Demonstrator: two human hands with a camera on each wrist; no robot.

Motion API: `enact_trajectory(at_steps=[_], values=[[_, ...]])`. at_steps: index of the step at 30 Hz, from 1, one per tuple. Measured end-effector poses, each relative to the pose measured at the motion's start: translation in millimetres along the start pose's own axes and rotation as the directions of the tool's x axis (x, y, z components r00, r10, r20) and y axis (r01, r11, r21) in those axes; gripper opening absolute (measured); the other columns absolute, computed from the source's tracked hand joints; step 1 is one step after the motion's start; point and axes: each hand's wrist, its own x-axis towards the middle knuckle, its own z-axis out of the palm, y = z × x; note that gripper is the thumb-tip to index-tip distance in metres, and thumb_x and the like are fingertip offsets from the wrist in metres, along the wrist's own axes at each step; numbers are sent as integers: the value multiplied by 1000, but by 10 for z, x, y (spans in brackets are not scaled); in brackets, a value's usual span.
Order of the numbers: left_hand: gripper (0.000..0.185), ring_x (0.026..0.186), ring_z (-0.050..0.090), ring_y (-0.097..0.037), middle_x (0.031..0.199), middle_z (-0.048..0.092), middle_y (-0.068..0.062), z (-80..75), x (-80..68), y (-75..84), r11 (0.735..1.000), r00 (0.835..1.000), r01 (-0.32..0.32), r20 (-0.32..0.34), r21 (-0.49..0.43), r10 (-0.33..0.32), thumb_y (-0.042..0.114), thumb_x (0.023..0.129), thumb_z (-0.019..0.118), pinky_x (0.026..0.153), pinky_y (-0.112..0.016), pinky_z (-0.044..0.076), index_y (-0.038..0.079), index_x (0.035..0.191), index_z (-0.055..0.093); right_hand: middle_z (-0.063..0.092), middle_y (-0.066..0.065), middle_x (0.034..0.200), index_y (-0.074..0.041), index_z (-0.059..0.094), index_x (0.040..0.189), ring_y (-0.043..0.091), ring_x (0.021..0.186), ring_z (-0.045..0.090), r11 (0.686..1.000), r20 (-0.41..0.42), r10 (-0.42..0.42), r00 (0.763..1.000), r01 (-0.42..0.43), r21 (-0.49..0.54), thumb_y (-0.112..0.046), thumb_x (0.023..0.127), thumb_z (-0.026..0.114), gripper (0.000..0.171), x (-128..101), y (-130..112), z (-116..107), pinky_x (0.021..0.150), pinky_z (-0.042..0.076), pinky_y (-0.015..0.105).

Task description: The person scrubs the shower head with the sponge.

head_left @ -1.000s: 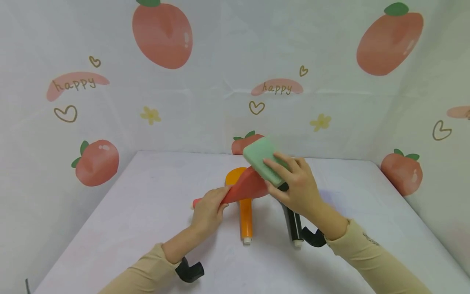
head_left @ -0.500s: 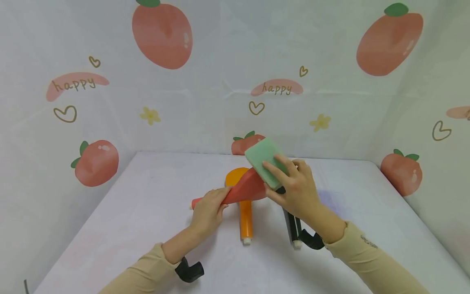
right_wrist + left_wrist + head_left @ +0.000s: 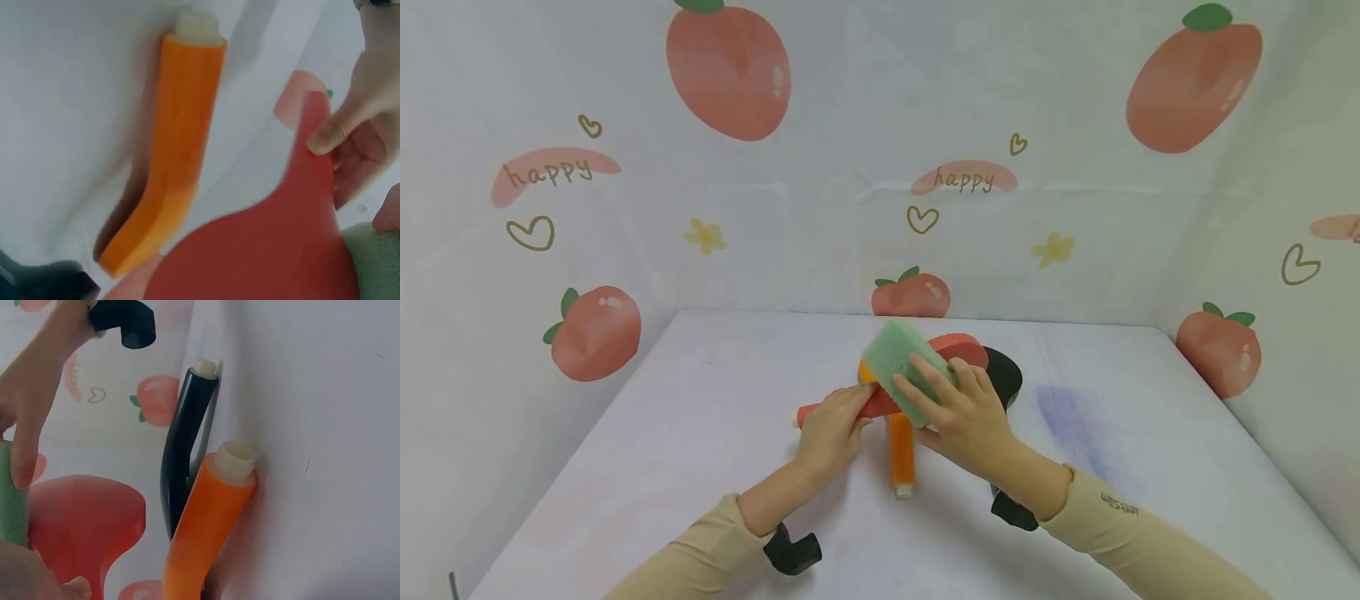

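My left hand (image 3: 842, 415) grips the handle of a red paddle-shaped scoop (image 3: 961, 347) and holds it low over the table, blade pointing to the far right. On the blade, my right hand (image 3: 942, 390) presses a green sponge (image 3: 895, 362), fingers curled over its near edge. The left wrist view shows the red blade (image 3: 81, 525) with the sponge (image 3: 12, 506) at its left. The right wrist view shows the red blade (image 3: 269, 250), the sponge's corner (image 3: 375, 262) and my left hand's fingers (image 3: 359, 125) on the handle.
An orange scoop (image 3: 901, 450) lies on the white table (image 3: 700, 417) under the red one, handle toward me. A black scoop (image 3: 1006, 375) lies to its right, its handle hidden by my right arm. Printed cloth walls (image 3: 850, 167) enclose the table on three sides.
The red scoop has dropped lower and flatter. My right hand has slid the sponge down and left along the blade, uncovering the black scoop's head.
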Motion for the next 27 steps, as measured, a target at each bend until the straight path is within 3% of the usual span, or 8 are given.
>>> enact_trajectory(at_steps=[9,15,18,23,27], values=[[44,101,63,-27,114,67,-10,3,2,-6,997,996,74,49,-14,-73,5,79,70,90,-40,53,3,121,59,56,11,115,-18,65,109,35,92,48,991,-14,127,992,-126,52,-23,54,84,59,74,105,-24,66,43,40],[34,94,64,-25,103,69,-10,3,0,27,1000,1000,3,-4,-5,-3,2,76,71,83,-37,54,2,109,63,57,8,116,-20,65,110,30,92,46,998,10,65,998,-65,17,-27,56,83,58,27,-47,50,68,42,37],[25,90,63,-24,96,69,-7,8,3,41,1000,1000,4,-7,-27,-4,3,76,71,79,-37,54,6,99,62,58,5,118,-22,64,111,28,93,46,999,-2,19,1000,-19,-39,-30,58,82,57,-3,-111,81,69,40,35],[26,89,65,-23,98,69,-6,29,-8,18,990,995,95,42,-109,-91,5,77,72,77,-37,54,9,102,63,58,2,119,-23,64,112,26,94,46,997,-48,-10,999,7,-80,-28,60,78,55,-17,-122,66,71,35,35],[33,88,65,-22,102,69,-10,36,-9,-16,947,983,180,78,-264,-165,4,79,71,75,-36,55,4,111,63,58,4,120,-23,63,114,28,96,45,1000,-68,-14,998,12,-27,-24,58,78,57,-37,-91,28,73,35,37]])
